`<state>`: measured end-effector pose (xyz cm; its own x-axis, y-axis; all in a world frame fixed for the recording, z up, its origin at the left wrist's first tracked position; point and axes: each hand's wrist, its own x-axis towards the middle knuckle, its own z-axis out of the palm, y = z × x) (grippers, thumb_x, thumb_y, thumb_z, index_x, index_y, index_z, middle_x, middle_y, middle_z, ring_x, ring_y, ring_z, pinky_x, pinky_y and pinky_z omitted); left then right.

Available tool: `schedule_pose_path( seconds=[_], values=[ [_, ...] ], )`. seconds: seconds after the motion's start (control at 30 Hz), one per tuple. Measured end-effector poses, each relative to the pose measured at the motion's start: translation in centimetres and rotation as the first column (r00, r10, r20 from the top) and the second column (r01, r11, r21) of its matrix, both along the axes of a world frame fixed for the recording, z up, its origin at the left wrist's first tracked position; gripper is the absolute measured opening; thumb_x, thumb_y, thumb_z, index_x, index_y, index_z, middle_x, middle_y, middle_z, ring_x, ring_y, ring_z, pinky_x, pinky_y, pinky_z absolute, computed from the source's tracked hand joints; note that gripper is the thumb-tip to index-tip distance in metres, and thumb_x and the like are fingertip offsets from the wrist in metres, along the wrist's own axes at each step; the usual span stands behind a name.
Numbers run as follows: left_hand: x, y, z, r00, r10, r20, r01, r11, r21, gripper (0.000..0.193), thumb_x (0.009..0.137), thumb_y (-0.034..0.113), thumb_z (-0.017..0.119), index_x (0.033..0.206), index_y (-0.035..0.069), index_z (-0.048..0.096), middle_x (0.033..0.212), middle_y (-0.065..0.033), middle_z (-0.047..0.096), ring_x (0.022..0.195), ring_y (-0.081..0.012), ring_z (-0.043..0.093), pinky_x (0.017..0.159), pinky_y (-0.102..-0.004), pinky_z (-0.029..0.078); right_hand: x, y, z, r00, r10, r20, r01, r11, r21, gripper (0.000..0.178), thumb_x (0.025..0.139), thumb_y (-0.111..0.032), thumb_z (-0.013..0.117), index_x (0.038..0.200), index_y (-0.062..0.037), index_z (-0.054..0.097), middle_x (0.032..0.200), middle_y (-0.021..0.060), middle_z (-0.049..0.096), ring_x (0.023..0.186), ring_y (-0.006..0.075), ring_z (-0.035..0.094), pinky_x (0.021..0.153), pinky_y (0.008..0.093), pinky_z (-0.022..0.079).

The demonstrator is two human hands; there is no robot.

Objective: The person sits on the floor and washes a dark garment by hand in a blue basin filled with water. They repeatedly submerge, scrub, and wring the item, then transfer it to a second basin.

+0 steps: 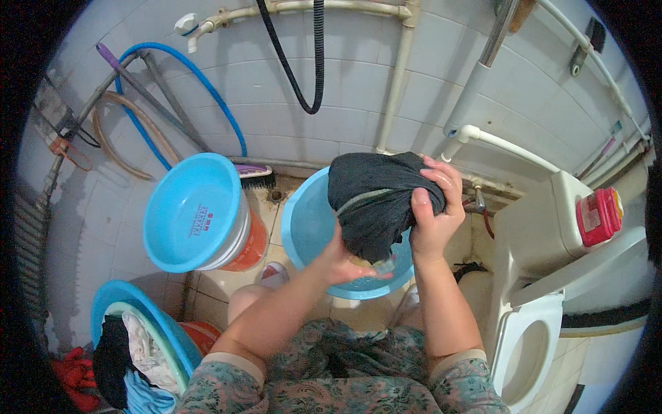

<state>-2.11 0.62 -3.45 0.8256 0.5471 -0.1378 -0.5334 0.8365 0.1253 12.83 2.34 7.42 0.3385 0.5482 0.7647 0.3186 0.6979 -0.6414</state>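
Observation:
A bunched black cloth (379,196) with a pale seam or stripe across it hangs wet-looking between my hands, above a light blue basin (303,228). My left hand (338,261) is closed on its lower left side. Beneath the cloth, by my left fingers, shows a small yellowish piece (360,262) that I cannot make out. From the right, my right hand (440,219) grips the cloth, thumb on the near side and fingers over the far side. The cloth hides much of the basin's inside.
At left, a blue basin (183,238) rests on an orange-and-white bucket (248,241). Lower left, another blue basin (114,293) holds clothes (148,348). A white toilet (531,331) stands at right, with a red container (598,217) on its tank. A scrubbing brush (256,178) lies by the wall.

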Motion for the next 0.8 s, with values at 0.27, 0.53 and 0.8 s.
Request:
schedule_pose_path(
  seconds=[0.27, 0.53, 0.8],
  values=[
    [-1.1, 2.9, 6.4, 0.776, 0.631, 0.025, -0.621, 0.756, 0.205, 0.065, 0.085, 0.061, 0.041, 0.130, 0.014, 0.045, 0.130, -0.0119, 0.048, 0.117, -0.0313, 0.048, 0.097, -0.0516, 0.038, -1.6, -0.6, -2.4, 0.801, 0.180, -0.571, -0.338, 0.923, -0.183, 0.038, 0.093, -0.034, 0.046, 0.110, -0.0003, 0.053, 0.108, 0.0127, 0.057, 0.103, 0.0210, 0.053, 0.095, 0.0345, 0.039],
    [-3.2, 3.6, 6.0, 0.731, 0.662, -0.168, -0.603, 0.741, 0.296, 0.054, 0.085, 0.044, 0.047, 0.121, 0.003, 0.049, 0.119, -0.0129, 0.056, 0.108, -0.0264, 0.054, 0.094, -0.0394, 0.042, -3.5, -1.4, -4.1, 0.344, 0.036, -0.938, -0.771, 0.582, -0.260, 0.047, 0.090, -0.048, 0.043, 0.113, -0.0078, 0.055, 0.113, 0.0083, 0.059, 0.104, 0.0254, 0.054, 0.094, 0.0388, 0.040],
    [-2.9, 3.0, 4.8, 0.693, 0.681, -0.238, -0.476, 0.679, 0.559, 0.052, 0.082, 0.038, 0.050, 0.117, 0.000, 0.052, 0.116, -0.0131, 0.058, 0.104, -0.0260, 0.057, 0.093, -0.0388, 0.043, -2.6, -0.7, -6.0, 0.244, -0.016, -0.970, -0.897, 0.377, -0.231, 0.045, 0.093, -0.041, 0.036, 0.114, -0.0073, 0.056, 0.113, 0.0121, 0.060, 0.099, 0.0280, 0.059, 0.090, 0.0425, 0.046]
  ],
)
